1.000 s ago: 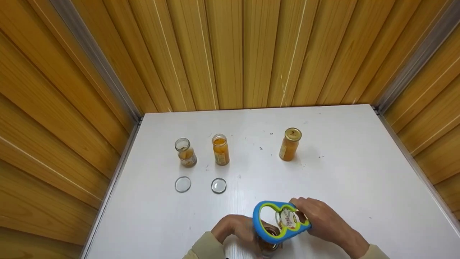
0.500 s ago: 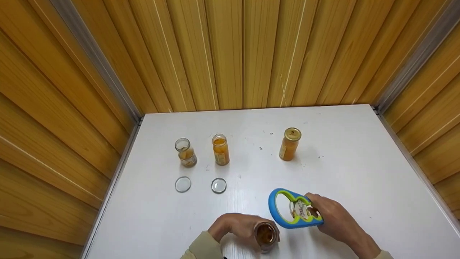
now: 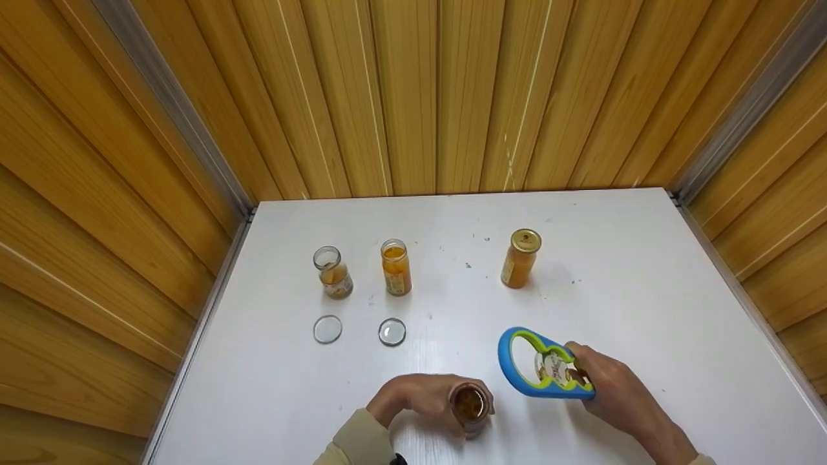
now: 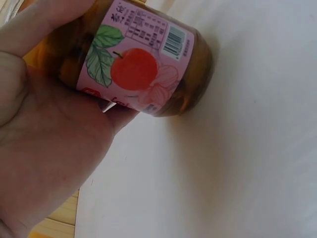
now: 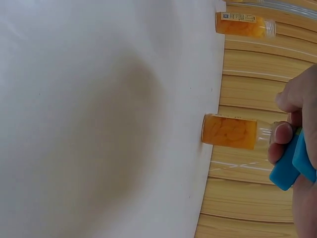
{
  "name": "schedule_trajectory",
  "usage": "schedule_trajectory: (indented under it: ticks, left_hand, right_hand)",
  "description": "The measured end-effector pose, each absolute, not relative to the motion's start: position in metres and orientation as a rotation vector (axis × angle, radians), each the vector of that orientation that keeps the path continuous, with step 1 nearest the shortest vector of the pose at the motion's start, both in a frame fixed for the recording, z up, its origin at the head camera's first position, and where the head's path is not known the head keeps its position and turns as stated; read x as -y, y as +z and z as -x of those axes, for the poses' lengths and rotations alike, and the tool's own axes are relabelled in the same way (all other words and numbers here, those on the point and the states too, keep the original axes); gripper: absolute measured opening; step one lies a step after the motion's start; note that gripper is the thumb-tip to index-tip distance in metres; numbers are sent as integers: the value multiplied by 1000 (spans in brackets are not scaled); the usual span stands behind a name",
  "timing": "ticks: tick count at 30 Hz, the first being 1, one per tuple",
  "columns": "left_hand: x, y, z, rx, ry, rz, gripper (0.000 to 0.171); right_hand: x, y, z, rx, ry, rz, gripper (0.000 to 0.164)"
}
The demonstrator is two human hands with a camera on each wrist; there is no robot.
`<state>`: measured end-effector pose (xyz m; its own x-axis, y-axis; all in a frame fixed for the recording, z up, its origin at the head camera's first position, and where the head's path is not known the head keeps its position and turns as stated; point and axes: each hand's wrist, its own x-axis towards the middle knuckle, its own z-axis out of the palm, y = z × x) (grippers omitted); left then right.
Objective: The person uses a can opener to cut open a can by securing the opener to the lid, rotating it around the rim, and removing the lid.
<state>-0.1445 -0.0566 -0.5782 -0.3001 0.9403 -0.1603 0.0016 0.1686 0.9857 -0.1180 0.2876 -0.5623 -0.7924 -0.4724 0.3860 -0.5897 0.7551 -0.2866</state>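
My left hand (image 3: 423,394) grips an open glass jar (image 3: 471,423) with dark amber contents near the table's front. In the left wrist view, the jar's pink label (image 4: 136,64) shows a red fruit and leaves; the jar leans in that view. To its right, my right hand (image 3: 614,391) holds a blue and lime-green jar opener (image 3: 507,361) by one end, apart from the jar. A printed pale lid (image 3: 554,367) shows within the opener's narrower opening. Some fingers are hidden under the opener. The right wrist view catches just part of the blue opener (image 5: 287,168).
Two open jars, one with pale fruit (image 3: 335,278) and one orange (image 3: 397,274), stand at back left. Before them lie two lids (image 3: 327,329) (image 3: 392,332). A gold-lidded jar (image 3: 519,261) stands at back right. Wood-patterned walls (image 3: 413,97) enclose the white table.
My right hand has carried the opener and the lid in it off the jar, up and to the right. The left hand has shifted slightly left with the jar, whose mouth now shows.
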Motion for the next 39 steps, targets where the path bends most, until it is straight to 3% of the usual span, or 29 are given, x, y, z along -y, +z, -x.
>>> schedule_trajectory:
  ticks: [15,39]
  left_hand:
    - [63,-580,156,-1715,1336,-903,61]
    - [59,-583,184,-2089,1552,-600,64]
  right_hand:
    - [-294,-566,116,2715,577,-734,89]
    - [-299,-569,116,2736,564,-688,89]
